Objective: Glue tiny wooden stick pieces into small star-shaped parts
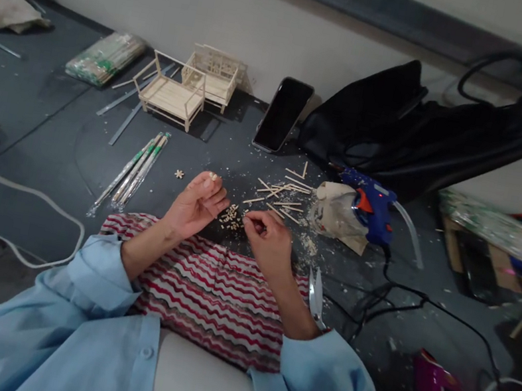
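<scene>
My left hand [196, 204] is raised left of a pile of small wooden pieces [230, 218], its thumb and forefinger pinched on a tiny pale wooden piece [214, 178]. At the pile's right edge my right hand [271, 238] has its thumb and forefinger together; whatever lies between them is too small to make out. A flower-shaped wooden piece [179, 174] lies on the dark table to the left. Thin cut sticks [287, 190] are scattered beyond my right hand.
Two miniature wooden furniture frames [172, 95] stand at the back left, near a propped phone [284, 115]. A blue glue gun [377, 209] rests at the right, with scissors [317, 296] closer in. Wrapped stick bundles [137, 170] lie left; a black bag [379, 122] leans behind.
</scene>
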A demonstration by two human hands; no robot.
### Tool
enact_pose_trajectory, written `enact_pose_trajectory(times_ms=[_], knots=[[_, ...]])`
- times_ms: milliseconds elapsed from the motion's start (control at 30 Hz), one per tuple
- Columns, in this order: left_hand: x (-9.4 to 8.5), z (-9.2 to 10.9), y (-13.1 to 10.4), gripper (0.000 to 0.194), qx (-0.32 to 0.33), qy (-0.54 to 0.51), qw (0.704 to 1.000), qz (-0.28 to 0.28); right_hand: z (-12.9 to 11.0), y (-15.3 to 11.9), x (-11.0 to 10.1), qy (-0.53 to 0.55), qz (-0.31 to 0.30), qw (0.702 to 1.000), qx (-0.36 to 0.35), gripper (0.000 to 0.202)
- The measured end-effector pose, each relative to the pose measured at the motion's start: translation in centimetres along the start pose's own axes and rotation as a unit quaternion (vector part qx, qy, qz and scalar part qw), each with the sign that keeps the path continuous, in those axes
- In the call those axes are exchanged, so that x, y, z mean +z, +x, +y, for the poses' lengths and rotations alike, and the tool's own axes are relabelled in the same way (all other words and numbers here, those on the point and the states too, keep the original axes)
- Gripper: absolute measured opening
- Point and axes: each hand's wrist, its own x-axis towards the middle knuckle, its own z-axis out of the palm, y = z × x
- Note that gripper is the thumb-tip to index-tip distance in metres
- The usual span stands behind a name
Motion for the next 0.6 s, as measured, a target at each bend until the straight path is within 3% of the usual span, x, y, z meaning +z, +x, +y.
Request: enact_pose_trajectory(times_ms=[267, 600], knots=[[0.5, -1.2, -0.9, 0.033, -0.049, -0.016, 0.999, 0.016, -1.9, -0.3, -0.7, 0.030, 0.011, 0.999, -0.002, 0.013], [0.7, -1.5, -1.1, 0.035, -0.051, -0.030, 0.998, 0.027, -3.2, -0.3, -1.9, 0.033, 0.028, 0.999, -0.016, 0.012]])
